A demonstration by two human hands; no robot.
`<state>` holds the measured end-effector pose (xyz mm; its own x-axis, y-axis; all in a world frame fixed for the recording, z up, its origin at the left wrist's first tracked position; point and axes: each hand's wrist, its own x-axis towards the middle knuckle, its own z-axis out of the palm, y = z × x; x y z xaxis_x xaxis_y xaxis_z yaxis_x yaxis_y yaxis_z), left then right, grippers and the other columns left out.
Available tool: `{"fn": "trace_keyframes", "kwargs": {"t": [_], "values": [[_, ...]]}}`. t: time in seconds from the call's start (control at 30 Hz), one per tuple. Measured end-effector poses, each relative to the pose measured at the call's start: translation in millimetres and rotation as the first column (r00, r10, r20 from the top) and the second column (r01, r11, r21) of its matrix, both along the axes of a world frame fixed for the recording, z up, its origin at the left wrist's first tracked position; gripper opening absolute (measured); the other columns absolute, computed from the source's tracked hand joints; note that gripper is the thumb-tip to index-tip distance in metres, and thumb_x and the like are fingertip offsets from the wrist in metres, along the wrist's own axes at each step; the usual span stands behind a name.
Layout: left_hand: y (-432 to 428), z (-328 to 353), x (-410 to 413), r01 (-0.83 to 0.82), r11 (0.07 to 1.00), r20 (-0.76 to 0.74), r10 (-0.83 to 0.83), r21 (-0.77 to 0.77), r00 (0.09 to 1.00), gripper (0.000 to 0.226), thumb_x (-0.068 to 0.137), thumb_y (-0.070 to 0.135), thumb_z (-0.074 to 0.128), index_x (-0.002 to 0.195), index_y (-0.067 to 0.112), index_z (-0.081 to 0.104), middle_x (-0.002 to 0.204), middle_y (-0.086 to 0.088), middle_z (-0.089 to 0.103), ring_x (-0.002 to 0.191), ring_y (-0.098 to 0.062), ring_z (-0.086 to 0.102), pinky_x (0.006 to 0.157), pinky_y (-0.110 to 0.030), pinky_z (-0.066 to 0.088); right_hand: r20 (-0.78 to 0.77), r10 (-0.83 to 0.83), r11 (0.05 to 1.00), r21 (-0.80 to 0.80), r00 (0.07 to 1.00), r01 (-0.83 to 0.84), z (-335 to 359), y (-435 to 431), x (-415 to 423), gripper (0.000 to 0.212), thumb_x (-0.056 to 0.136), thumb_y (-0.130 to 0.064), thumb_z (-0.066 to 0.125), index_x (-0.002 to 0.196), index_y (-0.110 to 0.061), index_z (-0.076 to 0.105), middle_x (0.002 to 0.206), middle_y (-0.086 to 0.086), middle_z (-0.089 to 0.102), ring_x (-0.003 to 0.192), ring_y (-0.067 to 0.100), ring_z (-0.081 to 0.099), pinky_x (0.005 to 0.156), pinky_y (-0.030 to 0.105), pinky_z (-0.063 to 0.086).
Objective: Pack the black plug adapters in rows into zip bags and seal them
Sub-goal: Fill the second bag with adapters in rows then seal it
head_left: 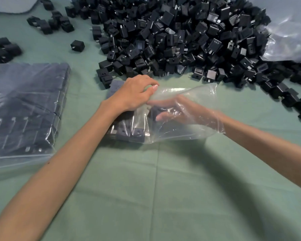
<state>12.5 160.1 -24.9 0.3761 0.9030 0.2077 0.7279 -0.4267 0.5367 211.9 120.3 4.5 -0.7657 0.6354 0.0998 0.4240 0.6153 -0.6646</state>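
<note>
While the left hand (pixel 134 94) pinches the upper film of the zip bag (pixel 181 131), holding its mouth up, the right hand (pixel 177 110) reaches inside. Blur hides whether it grips anything. Just below the pinch, black plug adapters (pixel 137 133) sit in rows, so this clear, crumpled bag looks partly filled and unsealed. Left lies a packed bag (pixel 24 110); beyond, a big loose pile (pixel 172 37) awaits.

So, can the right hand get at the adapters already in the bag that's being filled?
Probably yes. The right hand is already inside the zip bag through its open mouth, reaching close to the packed adapters, while the left hand pinches the plastic up. Nothing seems to block it.
</note>
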Motion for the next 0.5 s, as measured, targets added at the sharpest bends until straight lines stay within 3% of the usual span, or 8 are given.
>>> {"fn": "trace_keyframes", "kwargs": {"t": [0.03,0.13,0.23,0.3,0.4,0.47,0.5], "values": [[-1,0,0,-0.001,1.0,0.004,0.001,0.015,1.0,0.032,0.102,0.029,0.042,0.123,0.015,0.062,0.122,-0.002,0.06,0.118,-0.019,0.05,0.105,-0.045,0.033,0.049,0.032,0.999,0.011,0.998,-0.033,0,3,-3,0.039,0.092,-0.029,0.062,0.126,-0.011,0.059,0.108,0.001,0.07,0.09,-0.008,0.059,0.073,0.034,0.051],[-1,-4,1,0.011,0.998,-0.071,-0.007,0.055,0.997,0.033,0.102,0.031,0.04,0.123,0.016,0.061,0.122,-0.001,0.059,0.116,-0.019,0.049,0.102,-0.04,0.03,0.099,0.136,0.99,-0.052,0.986,-0.132,-3,8,-9,0.038,0.088,-0.024,0.066,0.119,-0.003,0.062,0.105,0.01,0.066,0.091,0.018,0.059,0.078,0.028,0.049],[0,-6,0,0.026,0.997,-0.123,-0.017,0.071,0.992,0.036,0.103,0.033,0.036,0.123,0.016,0.06,0.122,-0.001,0.058,0.114,-0.018,0.048,0.096,-0.035,0.026,0.11,0.166,0.972,-0.187,0.98,-0.143,-9,13,-10,0.029,0.084,-0.008,0.07,0.11,0.001,0.059,0.103,0.012,0.058,0.088,0.03,0.056,0.079,0.043,0.048],[2,-8,0,0.023,0.998,-0.103,-0.016,0.065,0.995,0.036,0.103,0.032,0.034,0.122,0.015,0.061,0.121,-0.001,0.058,0.113,-0.018,0.047,0.091,-0.031,0.023,0.025,0.112,0.946,-0.31,0.993,-0.099,-11,11,-9,0.026,0.083,-0.002,0.07,0.103,-0.005,0.054,0.104,0.011,0.057,0.087,0.022,0.058,0.079,0.036,0.052],[3,-9,-2,0.015,0.999,-0.077,-0.011,0.052,0.997,0.038,0.104,0.033,0.032,0.118,0.014,0.062,0.118,-0.001,0.059,0.112,-0.018,0.048,0.088,-0.029,0.022,-0.098,-0.007,0.966,-0.257,0.995,-0.019,-20,2,-4,0.025,0.082,-0.025,0.074,0.092,-0.024,0.051,0.085,-0.008,0.054,0.074,0.007,0.05,0.07,0.016,0.046],[3,-9,-2,0.021,0.999,-0.087,-0.017,0.04,0.996,0.041,0.104,0.036,0.031,0.116,0.013,0.063,0.116,-0.002,0.06,0.11,-0.018,0.049,0.089,-0.03,0.024,-0.109,-0.116,0.97,-0.225,0.987,0.089,-27,-4,-5,0.039,0.076,-0.042,0.075,0.107,-0.029,0.056,0.089,-0.017,0.059,0.078,0.01,0.054,0.073,0.012,0.046],[3,-8,-2,0.021,1.0,-0.08,-0.019,0.022,0.997,0.045,0.103,0.039,0.029,0.114,0.012,0.063,0.115,-0.002,0.06,0.109,-0.019,0.05,0.09,-0.031,0.026,-0.118,-0.119,0.977,-0.193,0.986,0.095,-31,-5,-5,0.048,0.076,-0.041,0.075,0.118,-0.027,0.057,0.091,-0.019,0.063,0.079,0.007,0.059,0.074,0.015,0.048]]}}
